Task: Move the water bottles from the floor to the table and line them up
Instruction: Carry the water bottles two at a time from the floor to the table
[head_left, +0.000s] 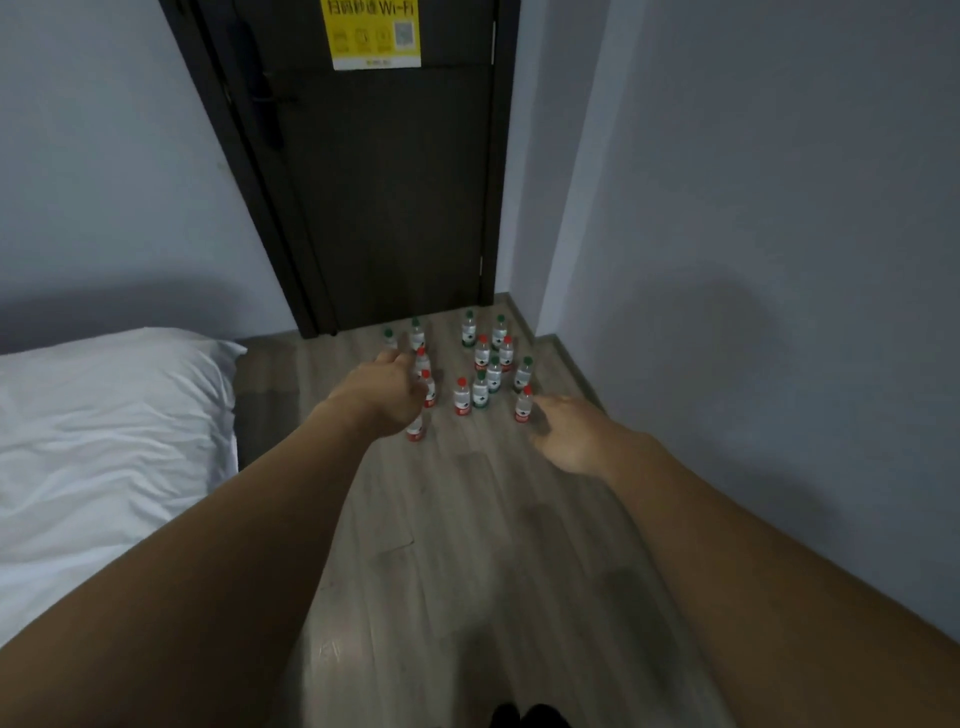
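Note:
Several small water bottles (480, 364) with red or green caps stand upright in a loose cluster on the wooden floor in front of a dark door. My left hand (382, 392) reaches out over the cluster's left side and covers part of a red-labelled bottle (416, 430); whether it touches one I cannot tell. My right hand (569, 434) is stretched out with fingers apart, its fingertips just right of a red-capped bottle (523, 404) at the cluster's near right. No table is in view.
A bed with a white pillow and sheet (104, 415) fills the left side. The dark door (384, 182) with a yellow Wi-Fi notice stands behind the bottles. A grey wall (753, 234) runs along the right. Wooden floor (467, 545) stretches between me and the bottles.

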